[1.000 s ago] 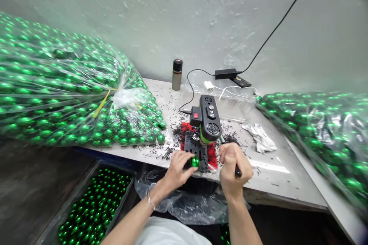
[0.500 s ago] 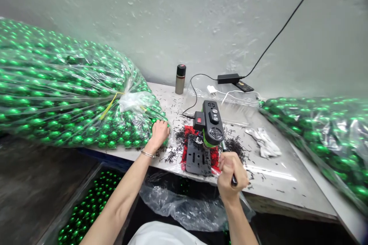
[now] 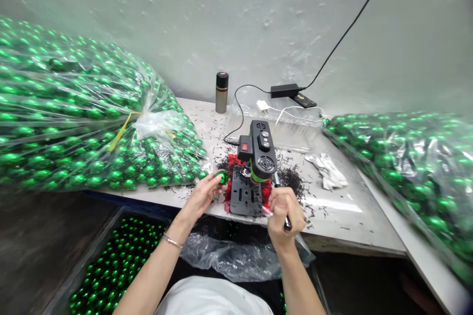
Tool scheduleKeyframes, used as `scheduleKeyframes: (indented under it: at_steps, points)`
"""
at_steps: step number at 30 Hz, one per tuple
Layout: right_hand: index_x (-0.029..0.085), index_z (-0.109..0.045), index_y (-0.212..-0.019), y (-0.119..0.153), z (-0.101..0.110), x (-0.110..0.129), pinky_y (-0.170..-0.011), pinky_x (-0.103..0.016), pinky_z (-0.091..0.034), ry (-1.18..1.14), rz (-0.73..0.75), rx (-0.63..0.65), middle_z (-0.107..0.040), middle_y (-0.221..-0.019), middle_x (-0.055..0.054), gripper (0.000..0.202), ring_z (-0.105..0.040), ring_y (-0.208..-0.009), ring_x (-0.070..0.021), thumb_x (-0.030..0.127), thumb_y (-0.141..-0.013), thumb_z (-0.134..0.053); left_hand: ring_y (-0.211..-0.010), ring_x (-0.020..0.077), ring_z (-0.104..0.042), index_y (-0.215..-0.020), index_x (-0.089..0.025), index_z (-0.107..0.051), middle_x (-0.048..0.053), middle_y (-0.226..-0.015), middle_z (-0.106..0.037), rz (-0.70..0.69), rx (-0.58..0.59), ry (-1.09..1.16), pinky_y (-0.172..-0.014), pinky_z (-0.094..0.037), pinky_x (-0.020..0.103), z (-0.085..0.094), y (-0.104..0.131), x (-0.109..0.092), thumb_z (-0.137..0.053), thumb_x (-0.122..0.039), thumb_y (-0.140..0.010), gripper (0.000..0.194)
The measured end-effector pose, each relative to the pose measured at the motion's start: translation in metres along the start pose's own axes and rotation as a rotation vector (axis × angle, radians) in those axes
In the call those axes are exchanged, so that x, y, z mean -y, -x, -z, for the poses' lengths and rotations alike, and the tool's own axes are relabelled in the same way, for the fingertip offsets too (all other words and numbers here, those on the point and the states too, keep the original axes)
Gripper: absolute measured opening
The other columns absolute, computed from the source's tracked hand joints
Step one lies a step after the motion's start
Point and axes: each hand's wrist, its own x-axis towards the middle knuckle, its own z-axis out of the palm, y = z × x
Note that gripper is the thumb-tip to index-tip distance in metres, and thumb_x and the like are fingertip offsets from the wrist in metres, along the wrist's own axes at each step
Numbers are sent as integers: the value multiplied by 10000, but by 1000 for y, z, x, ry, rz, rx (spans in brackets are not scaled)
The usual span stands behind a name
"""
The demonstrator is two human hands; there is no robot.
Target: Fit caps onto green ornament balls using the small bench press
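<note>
Between its fingertips my left hand (image 3: pixel 205 192) pinches one shiny green ball (image 3: pixel 221 177), just left of the small black machine (image 3: pixel 263 150). My right hand (image 3: pixel 285 211) is wrapped round the black-gripped lever (image 3: pixel 287 223) at the machine's right front. The machine's slotted black base plate (image 3: pixel 246 198) rests over a red mat (image 3: pixel 266 192). Small black bits (image 3: pixel 291 181) lie scattered around it. A big clear bag of green balls (image 3: pixel 92 123), tied with a yellow strip, lies to the left of my left hand.
Another bag of green balls (image 3: pixel 417 172) lies at the right. White gloves (image 3: pixel 328 171), a bottle (image 3: pixel 221 92), a power adapter (image 3: pixel 284 90) and a clear plastic tray (image 3: pixel 295 141) are on the table (image 3: pixel 351 216). Below the front edge is a lined bin of green balls (image 3: pixel 118 256).
My left hand has come away from the left bag toward the machine, now with a green ball in its fingers. My right hand still grips the lever. The camera view has shifted slightly.
</note>
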Motion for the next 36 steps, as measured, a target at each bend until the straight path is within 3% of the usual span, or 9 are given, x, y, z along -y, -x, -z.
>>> scheduleKeyframes:
  at_steps: [3,6,10,13,20,24,29,36]
  points:
    - [214,-431,-646,0,1,1,-557,-268,-384,4,2,22,-497,-641,16,310,-512,-613,-119,59,-915,-436,-634,85,-632,-1027,-140,-696,25,-813,-710,85,-26,58,-566,-475,176,-16,3,24,-855,-295,-694,400]
    - [214,-443,-658,-1,2,2,-557,-264,-393,20,-4,46,-521,-665,9,301,-517,-621,-118,59,-916,-430,-603,80,-604,-1050,-140,-687,7,-774,-693,54,-40,-83,-528,-437,174,-28,0,40,-845,-326,-699,427]
    - [215,-450,-657,0,3,3,-570,-268,-407,27,-13,46,-533,-663,10,301,-521,-617,-120,68,-918,-423,-659,111,-609,-1065,-149,-678,21,-850,-704,-119,-21,-354,-610,-474,225,-36,-5,50,-790,-356,-737,403]
    - [216,-462,-658,1,2,2,-569,-271,-412,26,-12,47,-534,-652,9,299,-527,-615,-124,75,-919,-423,-663,144,-598,-1103,-162,-681,11,-787,-679,-254,6,-615,-664,-486,275,-38,-6,54,-729,-362,-792,373]
    - [214,-474,-676,1,4,2,-562,-272,-417,41,10,62,-533,-628,14,286,-544,-614,-127,63,-914,-422,-973,248,-627,-1158,-219,-673,81,-1006,-699,-621,7,-1014,-916,-473,407,-35,-5,67,-670,-335,-873,308]
    - [215,-464,-684,1,4,2,-568,-270,-421,37,18,67,-520,-633,17,281,-538,-621,-124,52,-910,-424,-1026,264,-610,-1170,-222,-666,86,-1033,-700,-727,9,-1083,-990,-414,461,-31,-6,73,-665,-333,-890,301]
    - [215,-449,-696,7,4,-2,-562,-266,-412,37,24,63,-522,-668,8,269,-513,-615,-117,74,-921,-411,-1018,265,-605,-1166,-212,-670,94,-1040,-708,-755,46,-1087,-977,-408,454,-30,-9,74,-668,-319,-893,293]
    - [218,-427,-698,38,-1,-32,-662,-315,-463,100,172,60,-530,-700,7,293,-478,-594,-112,204,-979,-348,-995,265,-606,-1182,-194,-661,99,-1000,-698,-788,54,-1077,-929,-425,430,-30,-9,76,-658,-327,-903,309]
